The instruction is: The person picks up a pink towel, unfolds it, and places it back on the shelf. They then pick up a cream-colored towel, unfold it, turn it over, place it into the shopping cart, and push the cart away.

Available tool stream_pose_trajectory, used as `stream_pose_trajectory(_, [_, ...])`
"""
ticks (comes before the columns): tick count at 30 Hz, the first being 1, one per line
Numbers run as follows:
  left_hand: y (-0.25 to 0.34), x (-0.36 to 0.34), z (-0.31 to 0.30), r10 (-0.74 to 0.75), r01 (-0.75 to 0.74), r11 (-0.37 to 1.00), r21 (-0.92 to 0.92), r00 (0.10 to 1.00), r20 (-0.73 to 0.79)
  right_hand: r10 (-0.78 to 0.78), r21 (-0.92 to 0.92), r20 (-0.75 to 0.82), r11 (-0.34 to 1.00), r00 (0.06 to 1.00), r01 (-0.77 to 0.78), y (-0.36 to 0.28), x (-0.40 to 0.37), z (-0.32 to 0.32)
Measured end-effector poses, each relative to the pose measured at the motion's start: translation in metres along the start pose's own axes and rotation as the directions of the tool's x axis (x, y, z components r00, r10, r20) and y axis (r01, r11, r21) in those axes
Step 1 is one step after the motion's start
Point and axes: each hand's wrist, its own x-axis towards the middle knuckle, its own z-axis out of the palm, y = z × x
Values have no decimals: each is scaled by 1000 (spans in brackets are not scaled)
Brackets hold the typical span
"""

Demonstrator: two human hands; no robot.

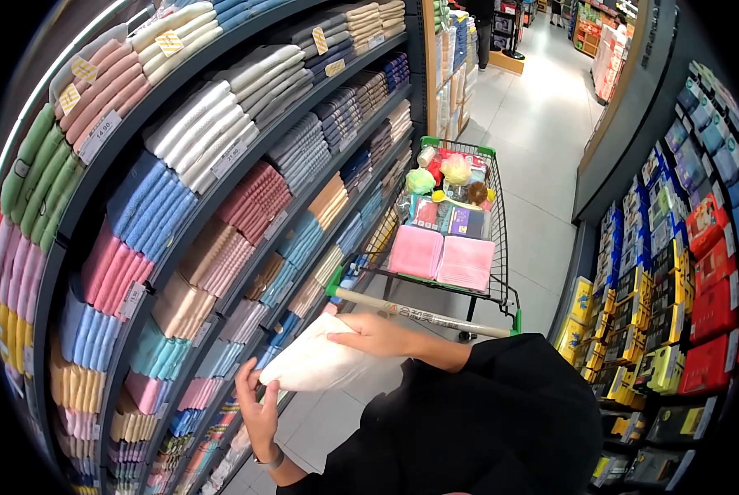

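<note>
A cream-white folded towel [307, 363] is stretched at a slant between my two hands, in front of the shelves. My left hand [258, 412], with a band on its wrist, pinches the towel's lower left end between thumb and fingers. Across the upper right part lies my right hand [373, 337], its thumb on top and its fingers mostly hidden under the cloth. Just beyond the towel is the handle [423, 313] of a shopping cart; neither hand is seen gripping it.
The shopping cart [505, 247] carries two pink folded cloths [441, 257] and several colourful goods. Shelves of stacked towels [258, 194] line the left side. Boxed and packaged goods [670, 289] hang on the right. A tiled aisle [543, 140] runs ahead, with people far off.
</note>
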Motion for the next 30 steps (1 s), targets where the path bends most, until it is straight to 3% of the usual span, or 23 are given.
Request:
stream_pose_trajectory(1, [0, 0, 0, -2, 2, 1000, 2, 1000, -2, -16, 27, -7, 999, 1000, 16, 2, -1, 4])
stream_pose_trajectory(3, [8, 5, 3, 39, -75, 951, 300, 992, 124, 8, 7, 34, 1000, 999, -8, 5, -1, 13])
stream_pose_trajectory(4, [18, 8, 9, 107, -189, 870, 455, 974, 200, 32, -17, 69, 999, 997, -31, 6, -1, 17])
stream_pose_trajectory(5, [27, 11, 16, 106, -187, 870, 456, 974, 198, 32, -16, 71, 999, 997, -31, 8, 0, 23])
stream_pose_trajectory(7, [41, 16, 33, 224, -355, 788, 503, 926, 302, -104, -36, 60, 994, 993, 107, 13, 1, 33])
stream_pose_trajectory(12, [36, 17, 47, 245, -378, 728, 571, 923, 298, -67, -138, 28, 988, 997, 70, 20, 0, 34])
stream_pose_trajectory(14, [38, 17, 47, 284, -421, 666, 616, 907, 312, 63, -228, 58, 972, 996, -49, 23, 0, 31])
stream_pose_trajectory(17, [37, 20, 49, 350, -463, 635, 618, 886, 304, 81, -243, 37, 967, 996, -69, 24, 1, 33])
stream_pose_trajectory(21, [27, 22, 50, 403, -469, 632, 617, 879, 256, -42, -136, -36, 990, 998, 37, 20, 4, 35])
stream_pose_trajectory(23, [26, 20, 46, 475, -515, 621, 590, 847, 240, -14, 15, 96, 1000, 995, 12, 21, 4, 30])
stream_pose_trajectory(24, [24, 20, 41, 495, -546, 622, 561, 830, 258, -9, 18, 103, 1000, 995, 8, 20, 3, 28])
stream_pose_trajectory(26, [27, 22, 31, 502, -542, 645, 539, 832, 235, 97, -1, 333, 995, 938, -103, 21, 2, 23])
stream_pose_trajectory(27, [31, 23, 26, 513, -545, 664, 512, 830, 218, 102, 2, 357, 994, 929, -110, 30, 3, 22])
stream_pose_trajectory(29, [37, 27, 12, 537, -543, 632, 553, 821, 193, 316, -196, 467, 948, 826, -252, 68, 7, 20])
stream_pose_trajectory(30, [41, 30, 4, 554, -547, 623, 559, 813, 179, 319, -191, 470, 947, 823, -258, 86, 6, 21])
